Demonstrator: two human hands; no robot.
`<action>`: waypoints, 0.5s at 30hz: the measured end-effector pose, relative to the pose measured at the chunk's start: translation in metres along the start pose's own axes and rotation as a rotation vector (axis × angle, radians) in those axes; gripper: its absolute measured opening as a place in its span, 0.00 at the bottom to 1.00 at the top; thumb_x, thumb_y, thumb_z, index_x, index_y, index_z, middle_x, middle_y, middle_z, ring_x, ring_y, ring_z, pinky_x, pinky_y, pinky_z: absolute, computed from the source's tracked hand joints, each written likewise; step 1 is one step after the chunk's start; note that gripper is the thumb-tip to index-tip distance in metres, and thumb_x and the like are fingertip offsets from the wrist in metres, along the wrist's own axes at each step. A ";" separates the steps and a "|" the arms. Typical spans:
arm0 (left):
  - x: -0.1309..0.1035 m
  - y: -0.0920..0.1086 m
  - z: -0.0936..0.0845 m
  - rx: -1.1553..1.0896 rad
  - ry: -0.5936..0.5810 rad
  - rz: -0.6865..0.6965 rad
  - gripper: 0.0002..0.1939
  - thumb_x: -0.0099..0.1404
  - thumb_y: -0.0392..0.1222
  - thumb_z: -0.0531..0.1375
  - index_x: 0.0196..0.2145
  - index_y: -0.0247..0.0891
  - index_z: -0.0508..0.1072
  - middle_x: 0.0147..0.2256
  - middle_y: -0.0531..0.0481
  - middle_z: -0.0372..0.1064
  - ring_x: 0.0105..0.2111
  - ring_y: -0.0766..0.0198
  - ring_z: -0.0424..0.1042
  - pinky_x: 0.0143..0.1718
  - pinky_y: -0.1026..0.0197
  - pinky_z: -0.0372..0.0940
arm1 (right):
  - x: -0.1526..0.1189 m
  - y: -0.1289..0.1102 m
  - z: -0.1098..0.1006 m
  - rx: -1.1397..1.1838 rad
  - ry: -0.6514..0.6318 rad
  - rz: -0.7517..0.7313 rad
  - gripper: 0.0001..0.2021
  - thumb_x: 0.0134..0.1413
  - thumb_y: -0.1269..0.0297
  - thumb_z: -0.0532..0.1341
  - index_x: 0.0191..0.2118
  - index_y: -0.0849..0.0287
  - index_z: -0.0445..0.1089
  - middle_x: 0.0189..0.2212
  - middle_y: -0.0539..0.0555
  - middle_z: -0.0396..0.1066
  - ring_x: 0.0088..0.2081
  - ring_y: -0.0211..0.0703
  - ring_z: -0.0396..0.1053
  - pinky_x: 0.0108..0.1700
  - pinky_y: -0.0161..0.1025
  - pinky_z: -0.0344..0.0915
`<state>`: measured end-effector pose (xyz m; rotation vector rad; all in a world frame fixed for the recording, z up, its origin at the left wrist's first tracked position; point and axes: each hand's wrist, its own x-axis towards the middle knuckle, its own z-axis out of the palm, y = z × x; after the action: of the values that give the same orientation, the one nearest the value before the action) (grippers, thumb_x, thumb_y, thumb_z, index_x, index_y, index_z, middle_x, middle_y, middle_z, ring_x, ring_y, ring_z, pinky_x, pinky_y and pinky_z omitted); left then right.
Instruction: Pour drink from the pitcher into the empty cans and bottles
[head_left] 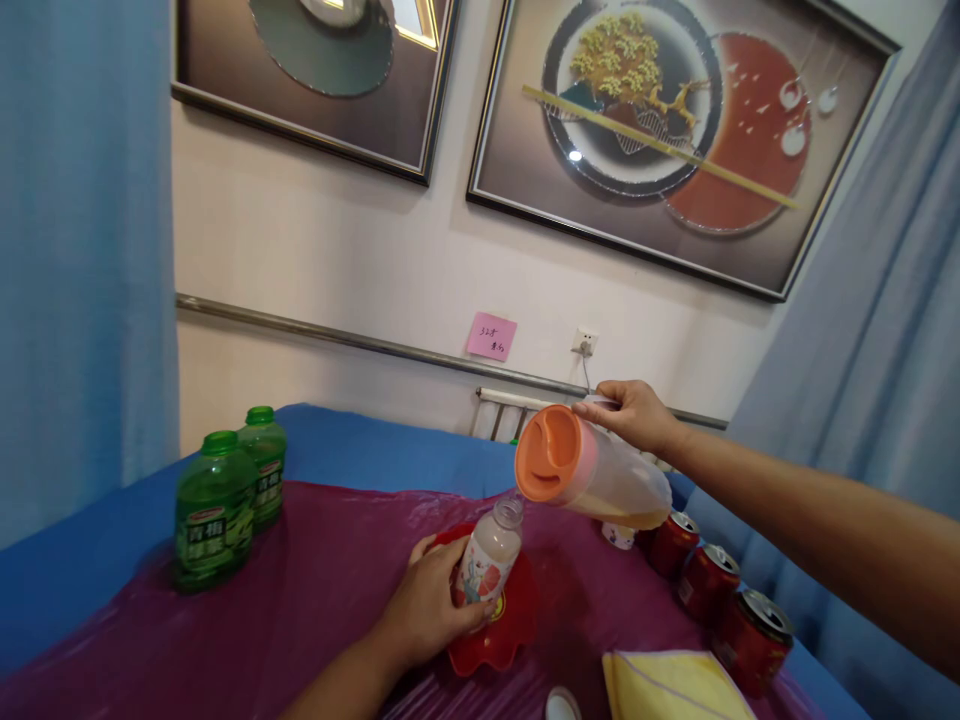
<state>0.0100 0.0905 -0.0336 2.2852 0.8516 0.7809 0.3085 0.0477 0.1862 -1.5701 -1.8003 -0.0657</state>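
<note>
My left hand [431, 600] is wrapped round a small clear bottle [492, 550] with a printed label, its mouth uncapped and leaning a little to the right. Under the bottle lies a red scalloped dish [517, 620]. Gripped by its handle in my right hand [637, 412], a translucent pitcher [619, 480] with an orange lid [551, 455] tips to the left. Yellowish liquid lies along its lower side. The lid's edge hangs just above the bottle's mouth; I cannot make out a stream between them.
Two green bottles [216, 515] stand at the left on the purple plastic sheet [322, 570]. Several red cans [754, 640] line the right side, near a folded yellow cloth [675, 685]. A white cap [561, 704] lies at the front edge. Behind runs a wall rail [360, 343].
</note>
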 end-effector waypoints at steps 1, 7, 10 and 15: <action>0.000 0.000 0.000 0.001 0.001 0.000 0.30 0.54 0.49 0.71 0.54 0.47 0.74 0.53 0.47 0.77 0.54 0.43 0.72 0.67 0.37 0.44 | 0.000 0.000 0.000 0.000 -0.003 -0.001 0.33 0.46 0.29 0.63 0.19 0.53 0.52 0.18 0.44 0.46 0.23 0.35 0.45 0.25 0.38 0.43; 0.001 -0.006 0.003 0.014 0.008 0.019 0.32 0.53 0.50 0.71 0.56 0.47 0.72 0.55 0.47 0.76 0.55 0.43 0.72 0.67 0.36 0.44 | 0.000 -0.002 -0.002 -0.006 -0.003 -0.001 0.33 0.45 0.28 0.62 0.19 0.54 0.53 0.18 0.44 0.46 0.23 0.35 0.46 0.24 0.37 0.43; 0.000 -0.005 0.003 0.004 0.000 0.011 0.32 0.54 0.49 0.71 0.57 0.47 0.72 0.55 0.47 0.76 0.55 0.44 0.72 0.67 0.36 0.43 | 0.000 -0.004 -0.003 -0.012 0.000 -0.001 0.33 0.45 0.29 0.62 0.19 0.54 0.52 0.18 0.44 0.46 0.23 0.34 0.46 0.24 0.36 0.43; 0.000 -0.002 0.002 0.012 0.011 0.006 0.32 0.53 0.49 0.71 0.55 0.48 0.73 0.53 0.50 0.77 0.54 0.43 0.73 0.67 0.38 0.45 | -0.001 -0.007 -0.004 -0.016 -0.004 0.003 0.32 0.46 0.30 0.63 0.19 0.54 0.52 0.18 0.44 0.46 0.23 0.34 0.46 0.24 0.36 0.43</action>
<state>0.0105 0.0915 -0.0364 2.2973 0.8566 0.7940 0.3044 0.0434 0.1916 -1.5850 -1.8040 -0.0757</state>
